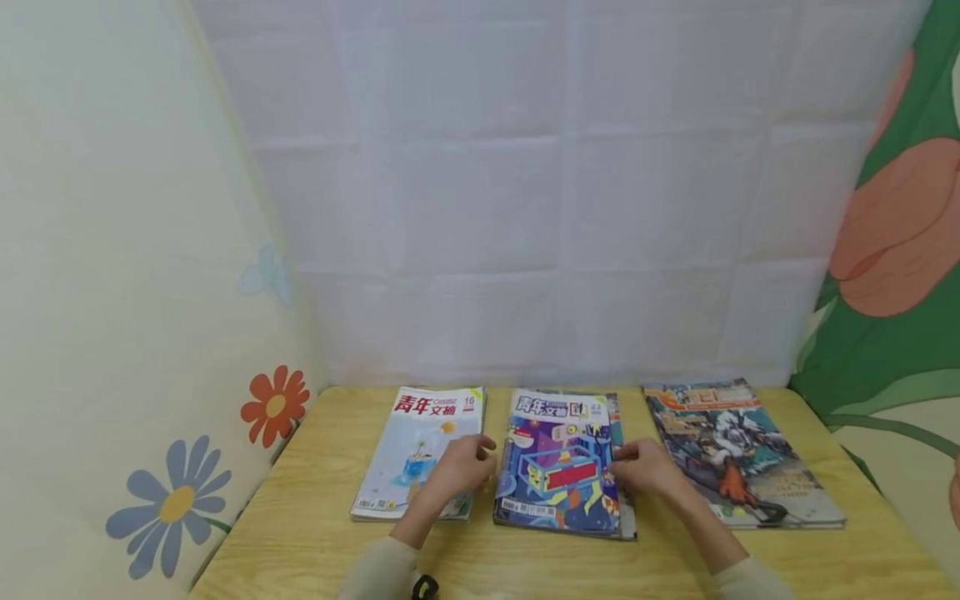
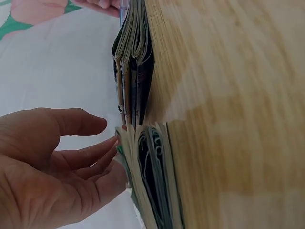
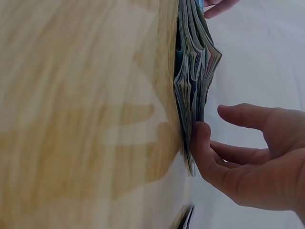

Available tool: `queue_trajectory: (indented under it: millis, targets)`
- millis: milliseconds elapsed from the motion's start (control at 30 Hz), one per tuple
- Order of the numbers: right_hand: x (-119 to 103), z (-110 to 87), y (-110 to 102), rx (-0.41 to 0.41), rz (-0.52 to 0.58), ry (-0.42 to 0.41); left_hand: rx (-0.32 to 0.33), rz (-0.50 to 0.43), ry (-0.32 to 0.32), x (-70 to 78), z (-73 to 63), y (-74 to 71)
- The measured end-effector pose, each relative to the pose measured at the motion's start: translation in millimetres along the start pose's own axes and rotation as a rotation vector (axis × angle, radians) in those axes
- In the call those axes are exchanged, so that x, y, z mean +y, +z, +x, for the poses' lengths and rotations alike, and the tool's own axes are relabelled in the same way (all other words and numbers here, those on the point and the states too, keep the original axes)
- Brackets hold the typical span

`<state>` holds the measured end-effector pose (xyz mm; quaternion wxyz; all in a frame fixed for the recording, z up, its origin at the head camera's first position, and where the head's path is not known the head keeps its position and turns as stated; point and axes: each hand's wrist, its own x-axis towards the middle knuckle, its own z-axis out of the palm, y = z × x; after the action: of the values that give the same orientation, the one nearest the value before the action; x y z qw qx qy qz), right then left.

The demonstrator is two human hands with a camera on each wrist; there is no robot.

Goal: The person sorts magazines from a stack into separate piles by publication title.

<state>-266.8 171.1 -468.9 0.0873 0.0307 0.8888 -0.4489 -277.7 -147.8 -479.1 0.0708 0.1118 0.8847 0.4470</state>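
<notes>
Three piles of magazines lie side by side. The middle pile (image 1: 555, 454) has a purple cover on top, with other magazines jutting out on its right. My left hand (image 1: 459, 468) hovers over the right edge of the left pile (image 1: 408, 442), which has a pale blue and white cover. Its thumb and fingers are parted in the left wrist view, fingertips close to the page edges. My right hand (image 1: 647, 467) is at the middle pile's right edge; in the right wrist view a fingertip (image 3: 200, 131) touches the page edges, the thumb standing apart.
To the right lies another pile (image 1: 738, 450) with a dark illustrated cover. All sit on a light wooden table (image 1: 300, 500) against a white cloth backdrop (image 1: 555, 208). Flower-painted panels (image 1: 176, 504) stand at both sides. A small black object (image 1: 424, 587) shows by the left sleeve.
</notes>
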Motion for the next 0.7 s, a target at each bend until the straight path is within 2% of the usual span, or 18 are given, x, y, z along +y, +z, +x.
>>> queue_trajectory:
  millis: [233, 367, 533, 700]
  targets:
    - [-3.9, 3.8, 0.8, -0.018, -0.030, 0.070, -0.004, 0.081, 0.028, 4.3, -0.3, 4.8]
    - [-5.7, 3.9, 2.8, -0.012, -0.041, 0.073, 0.024, 0.095, 0.029, 5.9, -0.5, 8.2]
    - [-5.1, 3.6, 4.8, 0.005, -0.029, 0.044, 0.055, 0.082, 0.008, 7.0, 0.2, 11.9]
    - [-5.7, 3.5, 5.3, 0.017, -0.014, 0.050, 0.071, 0.054, -0.015, 7.4, 0.7, 15.0]
